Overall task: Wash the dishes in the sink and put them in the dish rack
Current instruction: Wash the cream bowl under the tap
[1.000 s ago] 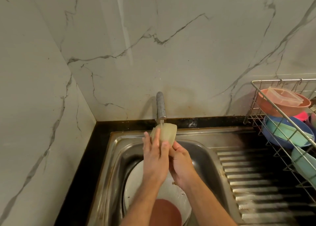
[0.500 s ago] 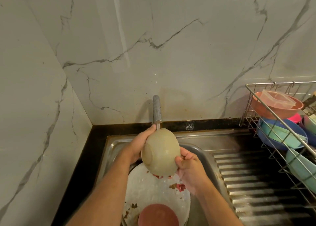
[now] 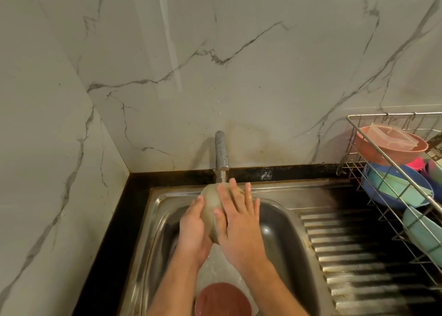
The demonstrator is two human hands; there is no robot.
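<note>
A beige bowl point(image 3: 210, 208) is held under the tap point(image 3: 221, 155) above the steel sink point(image 3: 282, 234). My left hand point(image 3: 193, 229) cups the bowl from the left and below. My right hand point(image 3: 239, 220) lies flat on the bowl's outside with its fingers straight and spread. Most of the bowl is hidden between the hands. Under my forearms a white plate point(image 3: 215, 268) lies in the basin, with a reddish-brown bowl point(image 3: 222, 299) at the bottom edge. The wire dish rack point(image 3: 382, 153) stands at the right.
The rack holds a pink bowl point(image 3: 373, 150) with a clear lidded container point(image 3: 387, 136) in it, a blue bowl point(image 3: 382, 196) and teal dishes point(image 3: 423, 229). A ribbed drainboard point(image 3: 358, 256) runs between sink and rack. Marble walls close the back and left.
The bowl has turned and risen closer to the tap. My right hand moved from gripping the rim onto the bowl's outside, fingers flat. My left hand shifted from the top to the lower left.
</note>
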